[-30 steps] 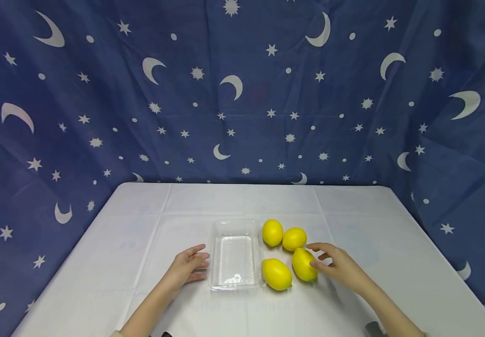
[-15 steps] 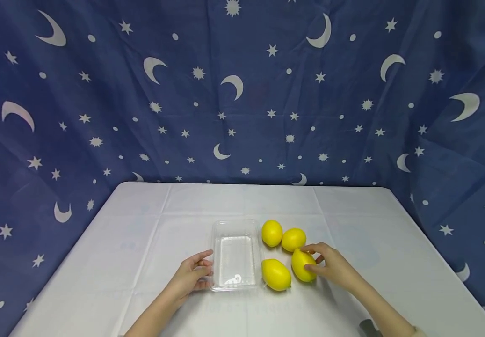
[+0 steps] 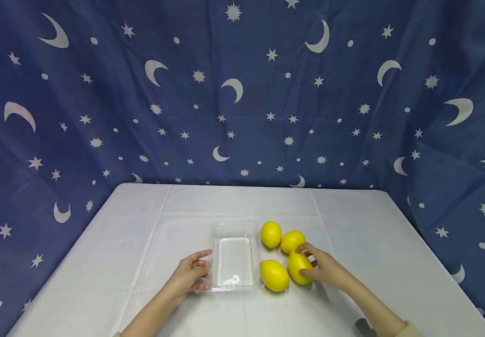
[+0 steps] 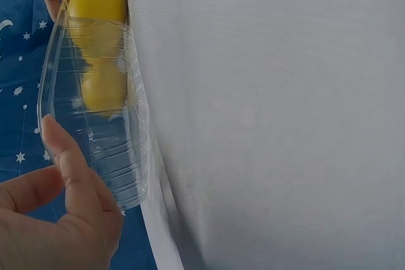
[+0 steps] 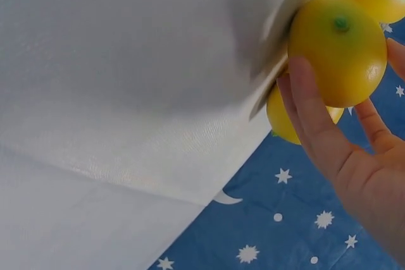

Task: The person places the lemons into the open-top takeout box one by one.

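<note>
A clear plastic container stands without a lid in the middle of the white table. Along its left side, my left hand touches the rim with spread, fairly straight fingertips. On the right, my right hand grips a yellow lemon between thumb and fingers. The green stem end of this held lemon shows in the right wrist view. Another lemon lies between it and the container. Two more, a back-left lemon and a smaller-looking lemon, sit behind.
A white cloth covers the table. Behind and at both sides hangs a dark blue curtain with moons and stars. Part of a dark grey object shows beside the right forearm at the bottom edge.
My right hand has come in from the right and its fingers have closed around the lemon, which has shifted slightly left. My left hand has moved right, up to the container's rim.
</note>
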Demonstrator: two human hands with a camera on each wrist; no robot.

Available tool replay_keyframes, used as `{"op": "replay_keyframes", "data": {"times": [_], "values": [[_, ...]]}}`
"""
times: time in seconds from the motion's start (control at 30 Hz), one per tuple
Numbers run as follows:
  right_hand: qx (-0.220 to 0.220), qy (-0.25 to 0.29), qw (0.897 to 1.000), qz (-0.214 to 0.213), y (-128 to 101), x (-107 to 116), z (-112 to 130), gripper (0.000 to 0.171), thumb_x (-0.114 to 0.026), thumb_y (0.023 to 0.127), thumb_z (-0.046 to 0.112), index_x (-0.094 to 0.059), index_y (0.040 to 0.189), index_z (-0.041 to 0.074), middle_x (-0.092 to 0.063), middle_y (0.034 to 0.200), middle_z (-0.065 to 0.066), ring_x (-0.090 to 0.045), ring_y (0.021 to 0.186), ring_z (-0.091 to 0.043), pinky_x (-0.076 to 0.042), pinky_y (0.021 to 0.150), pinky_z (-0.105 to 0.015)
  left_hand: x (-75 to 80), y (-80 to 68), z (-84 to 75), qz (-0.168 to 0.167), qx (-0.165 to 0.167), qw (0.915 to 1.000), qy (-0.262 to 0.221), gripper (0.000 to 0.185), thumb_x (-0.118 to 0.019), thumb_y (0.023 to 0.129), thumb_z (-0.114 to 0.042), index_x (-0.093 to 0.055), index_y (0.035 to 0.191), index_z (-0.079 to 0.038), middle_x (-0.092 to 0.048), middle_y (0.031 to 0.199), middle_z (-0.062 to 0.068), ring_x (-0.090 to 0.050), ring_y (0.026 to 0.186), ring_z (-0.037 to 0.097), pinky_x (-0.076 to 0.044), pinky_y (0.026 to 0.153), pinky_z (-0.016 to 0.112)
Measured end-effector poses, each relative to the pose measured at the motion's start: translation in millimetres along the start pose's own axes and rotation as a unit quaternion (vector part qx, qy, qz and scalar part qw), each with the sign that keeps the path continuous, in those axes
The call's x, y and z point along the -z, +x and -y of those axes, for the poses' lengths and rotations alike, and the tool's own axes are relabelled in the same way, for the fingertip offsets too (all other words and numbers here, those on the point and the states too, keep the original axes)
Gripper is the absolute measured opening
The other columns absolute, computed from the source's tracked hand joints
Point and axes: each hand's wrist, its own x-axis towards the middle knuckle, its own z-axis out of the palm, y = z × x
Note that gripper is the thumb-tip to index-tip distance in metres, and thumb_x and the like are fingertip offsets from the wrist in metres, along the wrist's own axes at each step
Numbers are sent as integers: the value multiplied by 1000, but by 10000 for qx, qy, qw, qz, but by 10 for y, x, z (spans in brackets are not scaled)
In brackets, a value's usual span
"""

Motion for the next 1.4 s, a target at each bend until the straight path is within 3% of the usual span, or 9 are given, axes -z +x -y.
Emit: {"op": "replay_keyframes", "data": {"times": [0.2,0.63,1.07,1.4], "values": [[-63,41,10000,-64,-15,-34,-35,47,-71,78,10,-51,120,3,-56,106,-16,-55,83,-22,-53,69,-31,-1,20,2,148,5,9999,-37,56,-48,91,-1,-26,143,6,-47,94,1,-50,81,12,-57,63,20],[-113,-12,9982,-586,-10,42,56,49,-71,77,9,-53,123,6,-57,112,-18,-56,90,-25,-53,79,-42,-5,18,-13,94,106,9998,-122,56,-48,92,-1,-26,143,5,-49,94,2,-51,81,12,-58,64,22],[-71,379,9947,-957,96,138,194,49,-69,81,9,-52,127,7,-55,118,-25,-59,88,-26,-56,68,-31,-5,12,-16,137,133,9996,-204,55,-47,94,-3,-25,143,4,-49,94,1,-50,81,11,-58,66,23],[32,504,9914,-1208,221,137,412,49,-68,82,10,-52,128,7,-56,121,-24,-59,89,-27,-57,69,-31,-6,22,-14,4,191,9995,-241,54,-48,93,-3,-28,143,3,-51,93,0,-51,80,11,-58,66,24]]}}
